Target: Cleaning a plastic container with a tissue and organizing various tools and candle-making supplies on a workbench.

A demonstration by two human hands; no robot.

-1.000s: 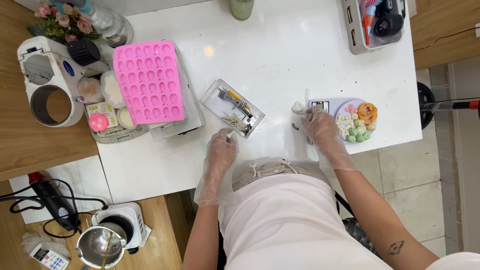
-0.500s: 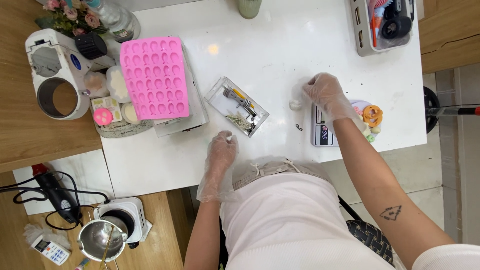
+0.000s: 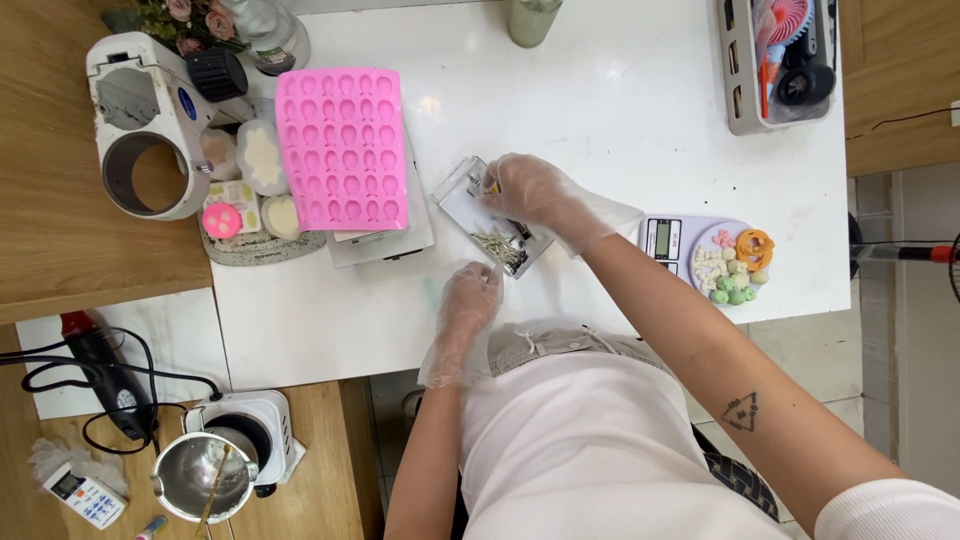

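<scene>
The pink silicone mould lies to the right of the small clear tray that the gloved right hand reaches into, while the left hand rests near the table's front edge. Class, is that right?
Not quite. The head view shows the pink silicone mould to the left of the small clear tray, not the right. The rest holds: the gloved right hand reaches into the tray and the left hand rests near the table edge.

Both gloved: right hand (image 3: pixel 527 192) reaches forward, fingers curled; left hand (image 3: pixel 471 293) rests loosely bent, palm down.

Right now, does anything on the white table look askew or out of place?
The small clear tray under the right hand lies slanted to the table edge, unlike the straight pink mould. Nothing looks spilled or broken.
</scene>
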